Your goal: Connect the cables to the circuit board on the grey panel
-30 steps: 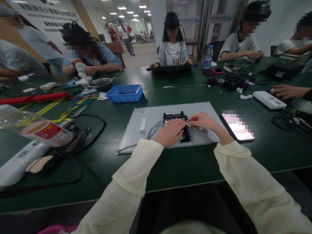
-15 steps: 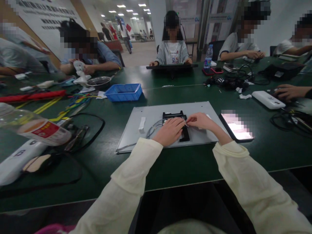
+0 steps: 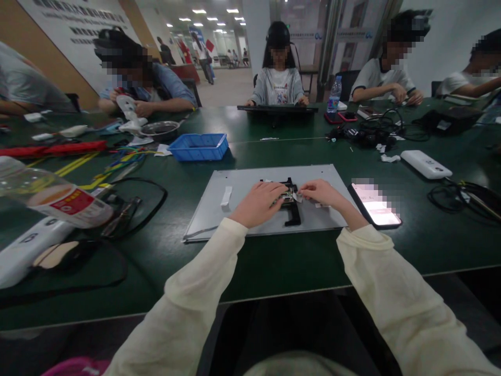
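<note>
A black frame with a small circuit board lies on a grey panel, the person's left hand over its left part, fingers close together, any grip hidden. The right hand pinches a pale scrap at the frame's right side. A lit phone lies just right of the panel, a blue tray beyond it.

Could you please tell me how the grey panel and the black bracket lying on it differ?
Colour: the grey panel is pale, while the black bracket is dark.
Size: the panel is much larger; the bracket covers only a small part of it.
Shape: the panel is a flat rectangular sheet, whereas the bracket has a projecting arm.
Shared: the left hand partly hides both.
</note>
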`<state>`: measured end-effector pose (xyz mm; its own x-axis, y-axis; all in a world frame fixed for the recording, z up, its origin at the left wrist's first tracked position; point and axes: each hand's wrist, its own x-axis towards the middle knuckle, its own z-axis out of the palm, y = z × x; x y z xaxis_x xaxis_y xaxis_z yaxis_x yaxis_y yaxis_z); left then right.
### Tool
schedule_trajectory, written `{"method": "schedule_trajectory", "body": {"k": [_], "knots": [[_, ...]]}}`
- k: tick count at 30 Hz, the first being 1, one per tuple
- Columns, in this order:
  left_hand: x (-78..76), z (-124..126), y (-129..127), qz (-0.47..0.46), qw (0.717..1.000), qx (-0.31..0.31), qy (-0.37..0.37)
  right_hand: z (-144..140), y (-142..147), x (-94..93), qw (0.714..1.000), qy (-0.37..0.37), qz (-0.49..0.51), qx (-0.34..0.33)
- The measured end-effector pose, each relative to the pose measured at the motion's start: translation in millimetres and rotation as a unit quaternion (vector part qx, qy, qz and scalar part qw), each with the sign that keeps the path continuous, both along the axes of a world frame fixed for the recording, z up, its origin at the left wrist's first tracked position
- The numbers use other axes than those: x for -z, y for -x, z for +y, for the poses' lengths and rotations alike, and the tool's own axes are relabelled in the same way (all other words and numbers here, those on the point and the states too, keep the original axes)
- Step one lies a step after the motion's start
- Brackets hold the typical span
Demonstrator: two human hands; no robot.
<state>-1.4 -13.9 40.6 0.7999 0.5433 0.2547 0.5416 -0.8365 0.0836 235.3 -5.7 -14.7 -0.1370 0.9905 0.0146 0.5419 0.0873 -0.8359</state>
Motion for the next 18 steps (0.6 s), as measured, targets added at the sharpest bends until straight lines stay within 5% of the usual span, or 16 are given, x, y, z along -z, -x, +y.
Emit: {"method": "schedule_trajectory", "body": {"k": [4,7,12,18], "knots": [[-24.0,16.8,34.2,-0.013,0.995,-0.071,0.074,-0.8,-1.1,-1.5,1.000,0.000,-0.010,-0.002],[-27.2,42.0,65.5,-0.032,0.984,-0.140,0.107,-1.9,-1.6,-2.5,1.000,0.002,-0.016,-0.003],[-2.4,81.0,103.9,-0.031,0.960,-0.254,0.117,-3.3,-1.1,-2.7,1.000,-0.005,-0.029,-0.004],[31.1,92.7,120.0,-0.086,0.949,-0.259,0.157,-7.5,1.0,-9.3,0.999,0.004,-0.044,-0.015]]}}
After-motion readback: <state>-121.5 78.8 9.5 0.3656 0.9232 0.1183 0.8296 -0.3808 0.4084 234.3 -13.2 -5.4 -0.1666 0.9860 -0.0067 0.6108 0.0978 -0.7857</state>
